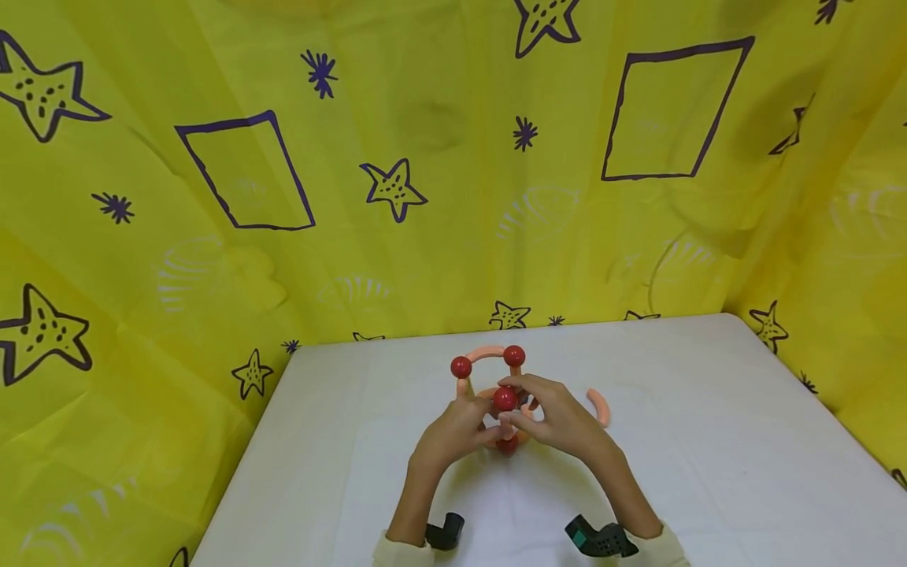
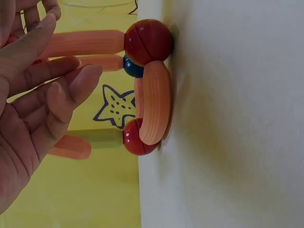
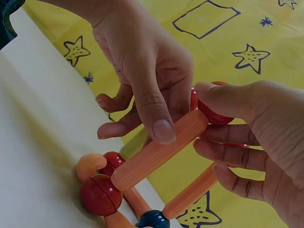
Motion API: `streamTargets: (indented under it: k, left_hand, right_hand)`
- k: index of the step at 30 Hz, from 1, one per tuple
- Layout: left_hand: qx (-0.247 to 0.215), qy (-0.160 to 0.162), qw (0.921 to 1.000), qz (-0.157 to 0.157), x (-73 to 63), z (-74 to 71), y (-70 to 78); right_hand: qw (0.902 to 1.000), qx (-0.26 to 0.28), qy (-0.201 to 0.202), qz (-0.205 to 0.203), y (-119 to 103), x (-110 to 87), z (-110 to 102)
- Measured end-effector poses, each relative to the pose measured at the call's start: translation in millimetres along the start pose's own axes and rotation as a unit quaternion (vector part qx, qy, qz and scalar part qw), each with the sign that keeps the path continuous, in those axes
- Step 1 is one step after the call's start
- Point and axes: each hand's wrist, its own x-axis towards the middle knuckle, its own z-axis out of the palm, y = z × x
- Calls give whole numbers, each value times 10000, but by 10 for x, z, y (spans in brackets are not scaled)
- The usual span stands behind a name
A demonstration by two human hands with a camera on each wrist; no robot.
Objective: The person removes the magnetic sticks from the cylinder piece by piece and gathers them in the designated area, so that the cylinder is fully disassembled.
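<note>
A framework of glossy balls and peach-orange rods stands on the white table, with curved pieces along its base. Near the top of its front upright rod (image 3: 156,154), my left hand (image 1: 453,431) pinches between thumb and index finger, the other fingers loosely bent. On that rod's upper end sits a red ball (image 1: 505,399), which my right hand (image 1: 563,416) grips with thumb and fingers. Low on the framework show a blue ball (image 3: 153,219), another red ball (image 2: 148,42) and a green upright rod (image 2: 102,138). Fingers hide parts of the upper joints.
Right of the framework, a loose curved orange piece (image 1: 598,407) lies on the white table (image 1: 340,457). Two more red balls, one of them the left ball (image 1: 461,367), top the far uprights. A yellow patterned cloth (image 1: 439,260) hangs behind.
</note>
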Motion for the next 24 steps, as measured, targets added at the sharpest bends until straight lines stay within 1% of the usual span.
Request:
streamTargets:
  k: [6, 8, 12, 17, 24]
  left_hand:
    - [144, 234, 9996, -57, 26, 59, 13]
    - [111, 281, 9994, -157, 26, 74, 5]
    - [28, 330, 9992, -240, 28, 96, -9]
    - [7, 378, 9992, -120, 33, 108, -14]
    - [-51, 362, 9992, -153, 21, 120, -14]
  right_hand:
    - [9999, 63, -100, 69, 10, 18, 26]
    - [9999, 98, -97, 55, 14, 21, 39]
    - [9999, 142, -67, 43, 13, 26, 48]
    - [9999, 125, -68, 46, 14, 27, 41]
    - [9998, -18, -82, 188, -1, 19, 36]
